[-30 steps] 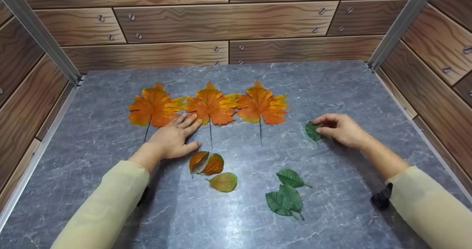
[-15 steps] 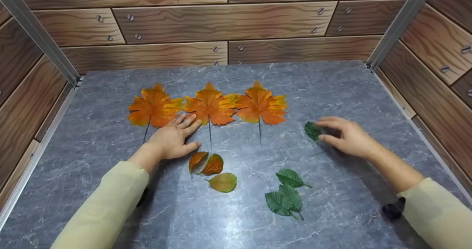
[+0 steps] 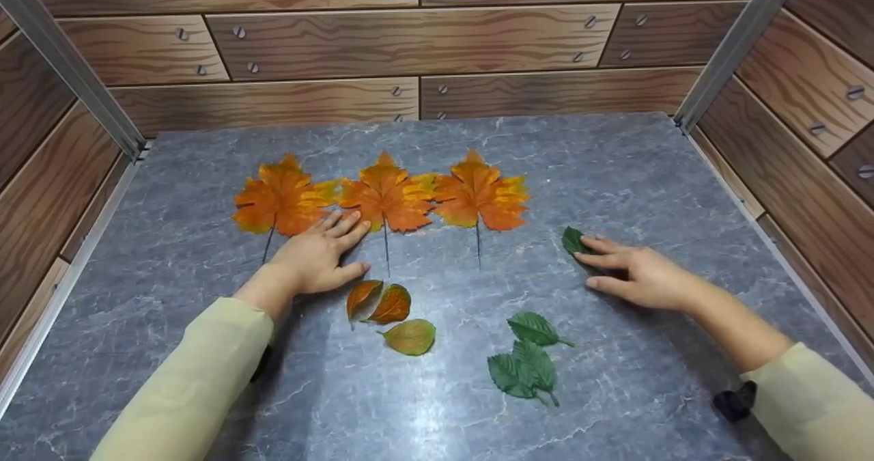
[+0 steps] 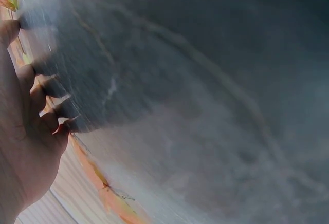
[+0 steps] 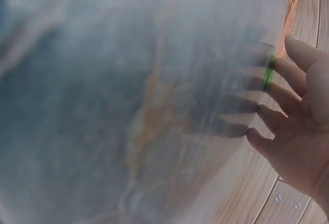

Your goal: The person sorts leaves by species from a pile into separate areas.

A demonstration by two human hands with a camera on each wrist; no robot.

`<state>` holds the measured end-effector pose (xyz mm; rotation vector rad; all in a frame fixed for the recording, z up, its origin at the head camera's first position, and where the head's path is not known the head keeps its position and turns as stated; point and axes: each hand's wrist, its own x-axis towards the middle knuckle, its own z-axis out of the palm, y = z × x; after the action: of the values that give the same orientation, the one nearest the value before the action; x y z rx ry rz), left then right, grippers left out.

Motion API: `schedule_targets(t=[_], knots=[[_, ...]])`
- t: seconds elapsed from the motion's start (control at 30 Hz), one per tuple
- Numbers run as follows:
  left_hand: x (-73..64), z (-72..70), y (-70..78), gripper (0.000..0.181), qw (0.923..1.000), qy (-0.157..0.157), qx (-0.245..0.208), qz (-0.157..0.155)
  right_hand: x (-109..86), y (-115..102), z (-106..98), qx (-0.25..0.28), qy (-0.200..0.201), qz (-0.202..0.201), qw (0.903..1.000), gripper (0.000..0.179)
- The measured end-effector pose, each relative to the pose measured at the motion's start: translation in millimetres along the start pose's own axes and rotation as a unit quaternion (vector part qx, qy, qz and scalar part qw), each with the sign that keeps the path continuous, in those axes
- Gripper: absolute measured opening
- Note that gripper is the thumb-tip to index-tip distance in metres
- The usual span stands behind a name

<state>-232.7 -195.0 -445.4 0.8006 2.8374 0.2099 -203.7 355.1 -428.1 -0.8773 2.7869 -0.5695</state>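
In the head view three orange maple leaves with thin dark stems lie in a row: a left one (image 3: 283, 198), a middle one (image 3: 384, 191) and a right one (image 3: 480, 191). My left hand (image 3: 315, 256) lies flat with spread fingers, its fingertips over the edges of the left and middle maple leaves. On the right, a single green leaf (image 3: 572, 240) lies partly hidden under the fingertips of my right hand (image 3: 635, 273). Those fingers are extended, the thumb apart from them. In the right wrist view the green leaf (image 5: 268, 73) shows as a thin strip at the fingertips.
Nearer the front lie two reddish-brown leaves (image 3: 394, 303) and a yellow-green leaf (image 3: 411, 337). A cluster of green serrated leaves (image 3: 534, 365) is to their right. Wood-patterned walls (image 3: 410, 41) and metal posts border the grey marbled tabletop (image 3: 273, 406).
My right hand has released its pinch on the green leaf and shifted slightly toward the front, its fingers straightening over the leaf. The left hand stays in place.
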Motion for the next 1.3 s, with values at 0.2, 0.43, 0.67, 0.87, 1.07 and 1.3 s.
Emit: schedule_targets(t=[0.2, 0.43, 0.67, 0.87, 1.07, 1.3], knots=[[0.9, 0.9, 0.5, 0.081, 1.0000, -0.003, 0.001, 0.004, -8.7, 1, 4, 0.017, -0.016, 0.006, 0.9997, 0.056], [-0.8, 2.5, -0.9, 0.082, 1.0000, -0.005, -0.001, 0.001, -10.4, 1, 7, 0.028, -0.033, 0.014, 0.9990, 0.058], [1.3, -0.3, 2.5, 0.082, 0.9999, -0.008, 0.007, 0.002, -11.7, 1, 7, 0.032, -0.036, 0.016, 0.9987, 0.057], [2.0, -2.3, 3.5, 0.082, 0.9999, -0.004, 0.008, -0.006, -11.9, 2, 7, 0.029, -0.037, 0.016, 0.9987, 0.056], [-3.4, -12.2, 3.9, 0.080, 0.9994, 0.030, -0.012, -0.010, -10.6, 2, 3, 0.029, -0.043, 0.024, 0.9984, 0.056], [-13.6, -35.4, 28.5, 0.076, 0.9926, 0.098, -0.072, -0.002, -7.9, 2, 1, 0.027, -0.039, 0.023, 0.9986, 0.056]])
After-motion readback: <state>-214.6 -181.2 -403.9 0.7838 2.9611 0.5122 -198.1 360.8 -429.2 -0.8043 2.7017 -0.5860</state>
